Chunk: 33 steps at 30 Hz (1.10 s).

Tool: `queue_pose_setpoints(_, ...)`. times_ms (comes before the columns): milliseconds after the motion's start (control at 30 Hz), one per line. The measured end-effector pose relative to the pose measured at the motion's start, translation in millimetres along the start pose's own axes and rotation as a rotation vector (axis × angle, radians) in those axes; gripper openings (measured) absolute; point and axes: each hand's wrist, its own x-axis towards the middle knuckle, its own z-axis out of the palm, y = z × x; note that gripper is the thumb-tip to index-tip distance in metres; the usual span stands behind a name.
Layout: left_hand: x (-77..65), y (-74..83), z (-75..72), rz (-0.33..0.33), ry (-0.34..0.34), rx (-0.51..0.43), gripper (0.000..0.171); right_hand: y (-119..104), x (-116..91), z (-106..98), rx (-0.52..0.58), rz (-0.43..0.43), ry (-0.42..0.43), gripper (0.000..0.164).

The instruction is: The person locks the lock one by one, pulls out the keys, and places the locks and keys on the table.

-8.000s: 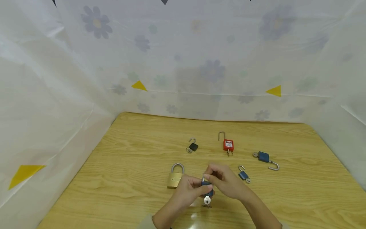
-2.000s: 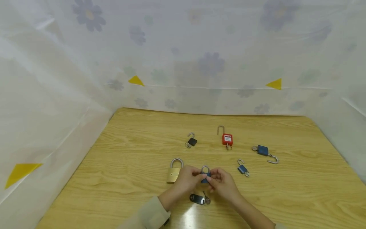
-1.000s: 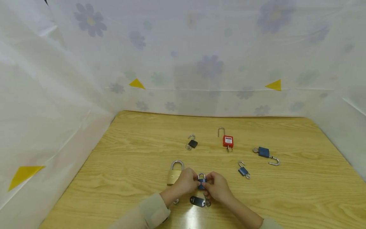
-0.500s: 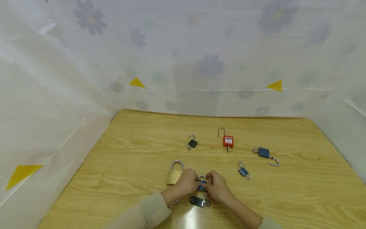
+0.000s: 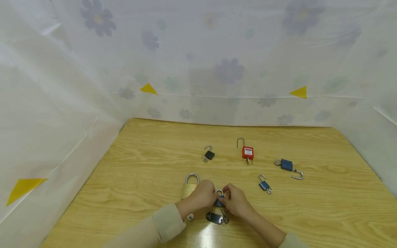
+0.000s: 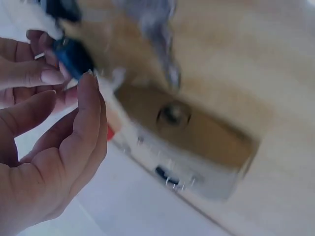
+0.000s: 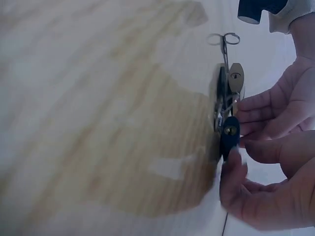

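Observation:
A small blue padlock (image 5: 219,202) stands upright at the near middle of the table, both shackle legs meeting its body. My right hand (image 5: 238,202) pinches it from the right between thumb and fingers. From the left, my left hand (image 5: 202,197) lies close against it; in the left wrist view its thumb stands apart from its fingers, and a fingertip is at the padlock's (image 6: 74,56) edge. The padlock's keyhole end (image 7: 230,132) shows in the right wrist view. Just below lie keys (image 5: 224,218) with a black tag (image 5: 213,217). My left hand partly hides a large brass padlock (image 5: 187,190).
Farther back lie a small black padlock (image 5: 209,155) and a red padlock (image 5: 247,152), shackles raised. To the right are two blue padlocks (image 5: 286,165), also unlocked. A key (image 5: 190,217) shows under the left wrist. White flowered sheeting (image 5: 229,70) walls the table (image 5: 149,151).
Eight seconds ago both hands held the blue padlock with its key in it. The tagged keys now lie on the table. The padlock has come down nearer me, and the left thumb has left it.

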Motion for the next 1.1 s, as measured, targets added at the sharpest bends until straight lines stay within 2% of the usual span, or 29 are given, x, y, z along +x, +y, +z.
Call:
queue_pose_setpoints(100,8.3,5.5,-15.3,0.017,0.018,0.018,0.038,-3.3,9.3,-5.4,-0.014,-0.048,0.074,0.019)
queue_pose_setpoints(167,16.0,10.6,-26.3,0.019,0.039,0.012,0.031,-6.9,19.0,-9.3,0.027,-0.045,0.114,0.023)
queue_pose_setpoints(267,33.8,15.6,-38.1,0.016,0.103,0.029,0.024,-14.1,39.2,-14.9,0.196,0.035,0.112,0.033)
queue_pose_setpoints(333,48.9,14.6,-42.4,0.049,0.147,0.049,0.021,-18.1,54.2,-17.5,0.311,0.103,0.093,0.038)
queue_pose_setpoints(400,64.1,11.0,-44.8,0.051,0.194,0.035,0.017,-22.2,69.1,-18.5,0.408,0.165,0.079,0.042)
queue_pose_setpoints(467,77.9,4.4,-45.9,0.028,0.234,0.008,0.015,-25.4,82.9,-16.8,0.483,0.218,0.067,0.044)
queue_pose_setpoints(567,92.3,-5.7,-46.0,-0.094,0.278,-0.032,0.013,-28.8,99.5,-10.5,0.540,0.291,0.076,0.046)
queue_pose_setpoints(633,98.4,-10.5,-44.7,-0.172,0.278,0.000,0.012,-28.8,107.9,-5.6,0.560,0.337,0.098,0.046)
queue_pose_setpoints(700,102.2,-12.7,-42.8,-0.216,0.261,0.032,0.012,-27.3,115.1,-0.7,0.573,0.384,0.147,0.046)
queue_pose_setpoints(800,104.8,-12.8,-39.2,-0.242,0.230,0.065,0.009,-25.2,122.7,4.7,0.547,0.446,0.202,0.048)
queue_pose_setpoints(933,108.1,-15.3,-35.3,-0.266,0.258,0.074,0.009,-30.0,129.1,9.7,0.492,0.491,0.180,0.051)
queue_pose_setpoints(1000,110.1,-17.3,-33.8,-0.280,0.290,0.073,0.009,-33.5,130.6,11.7,0.485,0.487,0.156,0.046)
queue_pose_setpoints(1100,110.2,-17.3,-32.5,-0.301,0.333,0.037,0.005,-37.1,131.8,14.3,0.526,0.459,0.137,0.023)
